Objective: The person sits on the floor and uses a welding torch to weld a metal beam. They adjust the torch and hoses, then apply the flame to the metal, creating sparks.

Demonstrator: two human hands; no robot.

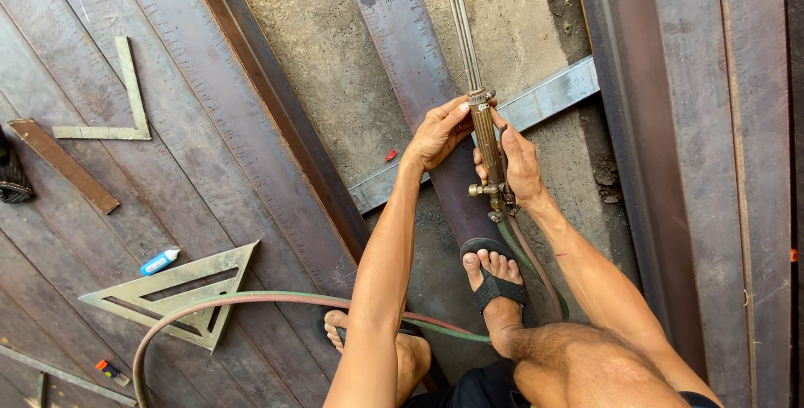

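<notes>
Several long rusty-brown steel plates (209,207) lie side by side on the left, with one more dark steel beam (695,148) along the right, over a grey concrete floor (335,64). One narrower rusty flat bar (402,39) runs between them, crossed by one pale steel angle bar (544,98). Two hoses, one green and one reddish (251,299), loop across the plates to one long brass cutting torch (486,140), held upright over the flat bar. The left hand (440,133) wraps the torch near its upper collar; the right hand (519,165) closes round its valve end. Two metal squares rest on the plates: one triangular (180,291), one L-shaped (117,123). One small blue-and-white marker (159,261) lies nearby.
</notes>
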